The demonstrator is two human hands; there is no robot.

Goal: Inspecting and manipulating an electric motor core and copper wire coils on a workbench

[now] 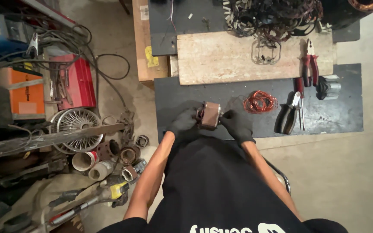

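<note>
Metal block (pixel 210 115), brown and roughly rectangular, is gripped between both hands just above the near edge of a dark bench top (pixel 342 116). The left hand (pixel 184 122), in a black glove, is closed on the block's left side; the right hand (pixel 237 124), gloved the same, is closed on its right side. The block is held a little off the surface or on it; which of the two cannot be told.

Few true containers are seen. Far to the left of the left hand a red toolbox (pixel 82 82) lies open, with long metal tools resting in it. Below it, on the floor, short tubes and cans (pixel 92 165) lie on their sides among scrap parts, their contents hidden.

Just beyond the right hand a small coil of copper wire (pixel 260 102) lies on the bench. Further right, black-handled pliers (pixel 288 115) and red-handled pliers (pixel 311 62) are laid down, the latter on a pale wooden board (pixel 221 58) placed beyond both hands. A tangle of dark wire (pixel 273 17) is piled at the far edge.

Bare bench is left around the hands and between the coil and the pliers. To the right of the bench, plain concrete floor (pixel 368 172) is open; to the left, the floor is crowded with clutter right up to the bench corner
</note>
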